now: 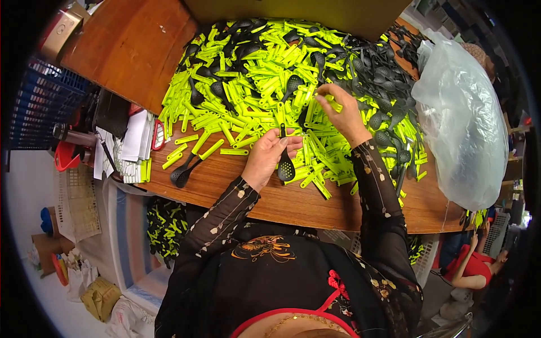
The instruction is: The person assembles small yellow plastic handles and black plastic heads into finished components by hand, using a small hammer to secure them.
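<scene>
In front of my chest my left hand is closed round a black perforated spoon. The spoon's bowl points down toward me, and its thin stem rises past my fingers to a lime-green handle lying against the pile. Farther right, my right hand is raised over the pile with fingers bent round a lime-green handle, only partly visible. Loose lime-green handles are heaped beyond both hands. Many black spoon heads lie among them, thickest at the right.
A brown wooden table carries the pile, with a wooden board at its left. Two assembled spoons lie near papers and red-handled scissors. A large translucent plastic bag stands right. Another person in red is beyond it.
</scene>
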Demonstrator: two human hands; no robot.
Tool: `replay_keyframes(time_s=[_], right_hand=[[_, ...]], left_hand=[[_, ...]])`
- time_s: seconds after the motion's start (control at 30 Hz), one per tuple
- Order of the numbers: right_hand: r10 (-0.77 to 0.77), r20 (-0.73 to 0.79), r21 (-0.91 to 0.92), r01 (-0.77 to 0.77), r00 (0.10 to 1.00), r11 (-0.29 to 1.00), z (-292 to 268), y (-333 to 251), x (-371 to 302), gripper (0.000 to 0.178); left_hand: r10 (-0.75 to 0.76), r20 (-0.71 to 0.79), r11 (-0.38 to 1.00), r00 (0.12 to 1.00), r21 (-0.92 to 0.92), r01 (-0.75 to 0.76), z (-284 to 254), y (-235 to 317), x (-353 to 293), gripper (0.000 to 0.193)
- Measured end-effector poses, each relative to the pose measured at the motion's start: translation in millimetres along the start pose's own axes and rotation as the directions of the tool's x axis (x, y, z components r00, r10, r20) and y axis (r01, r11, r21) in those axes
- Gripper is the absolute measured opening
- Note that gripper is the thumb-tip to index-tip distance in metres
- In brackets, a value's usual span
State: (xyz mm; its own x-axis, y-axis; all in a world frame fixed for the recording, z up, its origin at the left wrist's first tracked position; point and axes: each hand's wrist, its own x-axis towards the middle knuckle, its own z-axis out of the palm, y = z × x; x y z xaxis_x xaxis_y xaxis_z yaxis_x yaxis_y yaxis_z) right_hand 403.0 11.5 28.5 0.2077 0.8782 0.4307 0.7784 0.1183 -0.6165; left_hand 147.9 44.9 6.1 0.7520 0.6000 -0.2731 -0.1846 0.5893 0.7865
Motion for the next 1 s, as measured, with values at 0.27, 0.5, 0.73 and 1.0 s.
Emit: replay_keyframes(time_s=[0.27,0.5,0.73,1.0], right_hand=[[0.197,-0.023,0.365,-0.175,0.980,0.915,-7,25,-20,0.025],[0.368,0.101,0.417,-0.376,0.924,0.828,-36,-6,-29,0.035],[0.235,0.312,0.661,-0.388,0.921,0.642,-30,-46,-29,0.023],[0.131,0.372,0.467,-0.307,0.919,0.829,-30,-70,-24,0.031]], left_hand=[[-0.049,0.027,0.997,0.998,0.054,0.047,7,-7,-12,0.032],[-0.057,0.032,0.997,0.998,0.060,0.055,16,-10,-13,0.031],[0.017,0.082,0.996,0.996,0.084,-0.024,30,0,-13,0.029],[0.006,0.096,0.984,0.995,0.176,-0.022,31,1,-18,0.031]])
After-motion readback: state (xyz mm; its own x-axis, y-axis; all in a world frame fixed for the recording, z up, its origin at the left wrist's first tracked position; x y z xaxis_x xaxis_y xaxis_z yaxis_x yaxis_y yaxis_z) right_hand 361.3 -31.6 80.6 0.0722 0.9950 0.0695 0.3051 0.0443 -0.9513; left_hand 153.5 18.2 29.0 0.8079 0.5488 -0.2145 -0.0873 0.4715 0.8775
